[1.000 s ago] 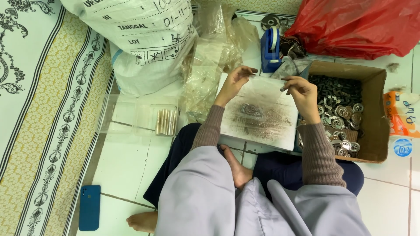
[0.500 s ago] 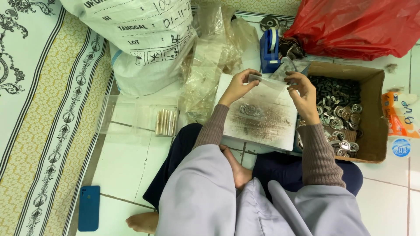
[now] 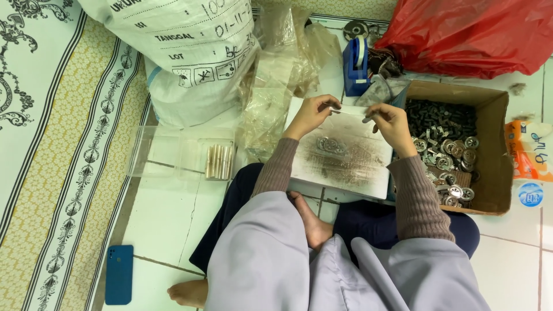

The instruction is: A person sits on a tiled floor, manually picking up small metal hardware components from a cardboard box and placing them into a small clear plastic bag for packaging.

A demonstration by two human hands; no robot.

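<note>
Above the white board (image 3: 345, 167), left hand (image 3: 311, 112) and right hand (image 3: 391, 121) pinch a small metal piece (image 3: 340, 109) between closed fingers; several finished rings (image 3: 331, 145) lie below, many parts remain in the cardboard box (image 3: 495, 155).

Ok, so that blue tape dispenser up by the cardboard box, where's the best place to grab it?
Probably from above, around the blue tape dispenser's narrow body, fingers on its two flat sides. It stands upright with the roll on top. The cardboard box and a dark clutter crowd its right, clear plastic bags lie to its left, so coming straight down looks freest.
</note>
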